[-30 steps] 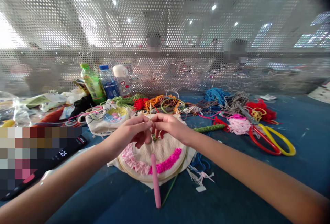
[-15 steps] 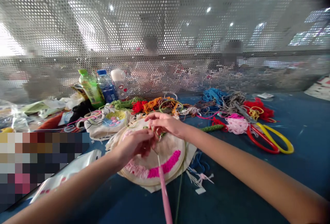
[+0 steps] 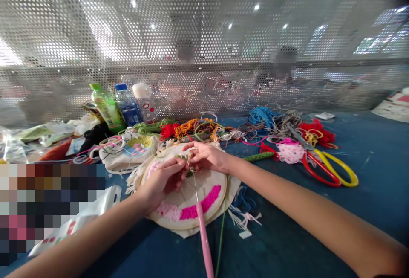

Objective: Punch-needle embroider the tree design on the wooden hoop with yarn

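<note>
While over hoop, both hands pinched.

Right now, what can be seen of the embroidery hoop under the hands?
The embroidery hoop is round with a pale wood-like rim, cream fabric stretched in it and spilling past the edge. Light pink and magenta tufted arcs line its near side. It lies flat on the blue table. The left hand and right hand rest on it.

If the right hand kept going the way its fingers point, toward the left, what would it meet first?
Almost at once the left hand: the right hand has its fingertips nearly touching it over the round wooden embroidery hoop. Actual contact is unclear.
</note>
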`<state>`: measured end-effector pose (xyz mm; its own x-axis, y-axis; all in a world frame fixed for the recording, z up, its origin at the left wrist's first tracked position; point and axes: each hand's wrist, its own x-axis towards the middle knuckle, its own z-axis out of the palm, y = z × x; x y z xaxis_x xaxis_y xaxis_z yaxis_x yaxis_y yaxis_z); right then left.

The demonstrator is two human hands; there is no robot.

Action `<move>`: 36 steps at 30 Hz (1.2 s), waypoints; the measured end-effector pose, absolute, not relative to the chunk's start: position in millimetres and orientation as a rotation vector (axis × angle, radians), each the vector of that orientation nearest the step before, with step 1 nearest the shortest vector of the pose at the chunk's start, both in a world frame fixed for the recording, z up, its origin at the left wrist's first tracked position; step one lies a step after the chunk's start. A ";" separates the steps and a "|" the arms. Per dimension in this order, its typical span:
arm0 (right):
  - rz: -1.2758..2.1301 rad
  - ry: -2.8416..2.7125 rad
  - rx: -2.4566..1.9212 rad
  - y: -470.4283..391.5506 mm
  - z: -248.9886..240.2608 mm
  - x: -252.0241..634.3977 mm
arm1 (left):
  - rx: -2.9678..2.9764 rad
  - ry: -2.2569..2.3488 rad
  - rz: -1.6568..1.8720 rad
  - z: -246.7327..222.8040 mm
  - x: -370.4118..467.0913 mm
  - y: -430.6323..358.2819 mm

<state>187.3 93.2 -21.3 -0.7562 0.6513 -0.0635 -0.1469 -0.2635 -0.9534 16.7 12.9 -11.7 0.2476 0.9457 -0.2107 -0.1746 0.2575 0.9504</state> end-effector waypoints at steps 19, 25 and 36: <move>1.954 -1.338 -0.735 97.7 -32.7 182.9 | 1.022 0.785 1.073 -5.4 9.2 5.3; 1.993 -1.368 -0.672 93.8 -28.7 184.6 | 1.188 0.915 1.068 1.1 12.4 1.8; 1.981 -1.366 -0.641 93.5 -29.3 187.9 | 1.210 1.017 1.060 7.8 -11.2 29.3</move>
<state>187.9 93.5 -29.3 -0.6767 0.7355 -0.0349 -0.2287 -0.2550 -0.9395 -11.2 29.3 7.8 0.2098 0.9771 -0.0356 -0.0758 0.0526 0.9957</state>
